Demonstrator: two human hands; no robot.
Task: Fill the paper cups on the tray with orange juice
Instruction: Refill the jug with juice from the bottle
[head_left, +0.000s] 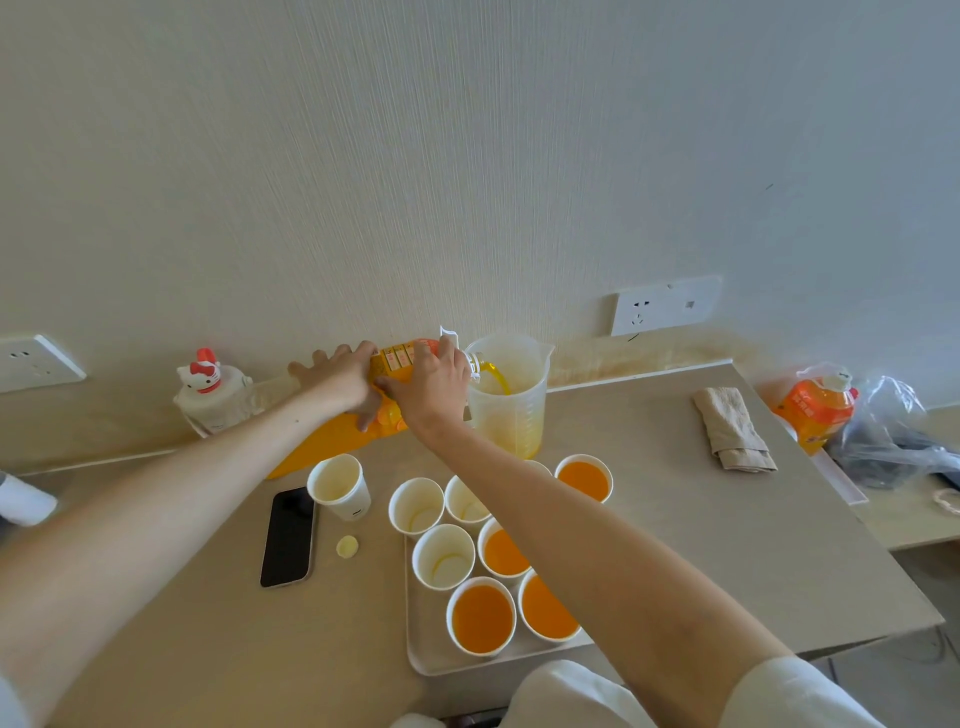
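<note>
Both my grips are on the juice bottle (322, 447), which lies tipped almost flat above the back of the counter (675, 509), its neck pointing right. My left grip (337, 382) is splayed wide over the top of the body with the thumb tucked beneath. My right grip (434, 387) is wrapped round the shoulder near the label, fingers curled over it. A thin stream of orange juice (493, 376) arcs from the mouth into the clear measuring jug (511, 410), which stands upright just right of my right grip and has a pale pool in its bottom.

Nearer to me sits the white tray (421, 649) with the paper cups. Two full cups (480, 618) stand side by side at its near end, and a third full cup (503, 552) is partly hidden behind my right forearm. Beside that one is an empty cup (443, 557), and two more empty cups (416, 506) stand further back. Another full cup (583, 478) stands to the right by the jug; I cannot tell whether it is on the tray. A lone empty cup (338, 486) stands on the counter left of the tray, touching the top of a dark phone (287, 535), with a yellow bottle cap (347, 546) just beside them.

A folded cloth (732, 428) lies at the right.
</note>
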